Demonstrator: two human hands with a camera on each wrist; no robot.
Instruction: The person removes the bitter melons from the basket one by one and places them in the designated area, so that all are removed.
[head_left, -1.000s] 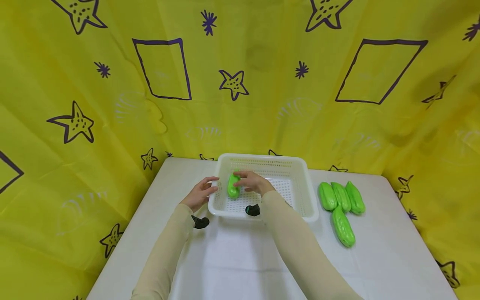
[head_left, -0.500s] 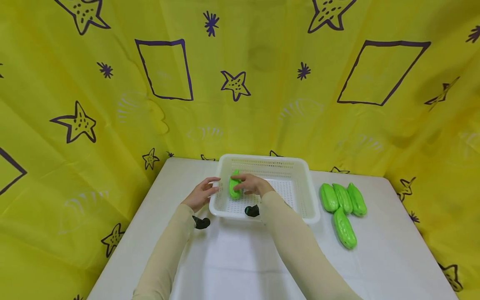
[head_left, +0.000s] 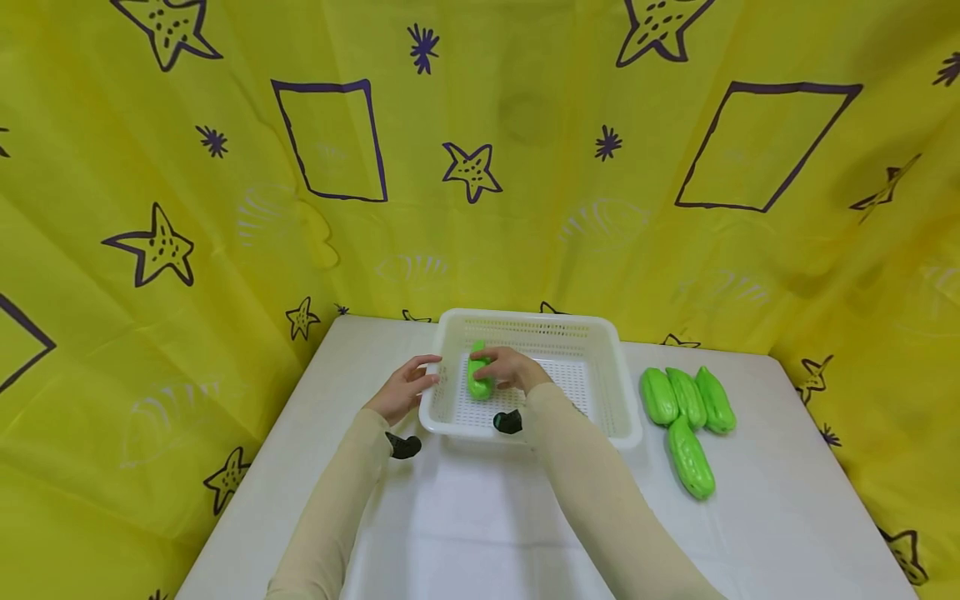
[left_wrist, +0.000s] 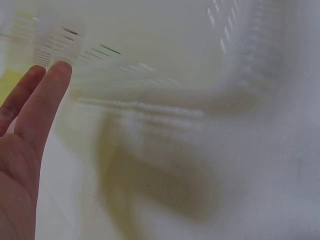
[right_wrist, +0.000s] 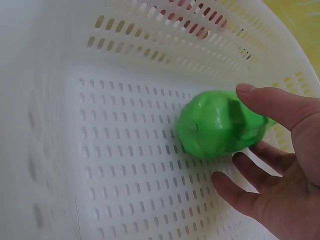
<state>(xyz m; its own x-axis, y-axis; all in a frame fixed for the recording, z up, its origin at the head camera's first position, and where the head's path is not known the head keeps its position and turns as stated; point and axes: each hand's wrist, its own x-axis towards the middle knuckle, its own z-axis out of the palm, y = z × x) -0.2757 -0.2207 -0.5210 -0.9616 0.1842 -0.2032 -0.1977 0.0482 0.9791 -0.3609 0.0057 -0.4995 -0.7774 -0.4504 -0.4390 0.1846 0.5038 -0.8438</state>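
Note:
A glossy, ridged bright-green toy vegetable [head_left: 480, 387], long and gourd-like, lies in the left part of the white perforated plastic basket [head_left: 626, 392]. My right hand [head_left: 513, 368] reaches over it inside the basket. In the right wrist view, the thumb is above the green vegetable [right_wrist: 215, 125] and its shadow falls on it. The other fingers are spread along the lower side, loosely bent; whether they touch it is unclear. My left hand [head_left: 402, 392] is at the basket's left wall with fingers extended. The left wrist view shows two fingers [left_wrist: 52, 85] against that wall.
Several similar green vegetables [head_left: 690, 458] lie grouped on the white table [head_left: 487, 533] right of the basket. A yellow patterned curtain [head_left: 525, 233] stands behind the basket and along both sides. Dark camera mounts [head_left: 507, 422] hang under both wrists.
The green vegetable in the basket has shifted slightly right, toward my right palm. My right hand has moved only a little, and my left hand stays at the basket's wall.

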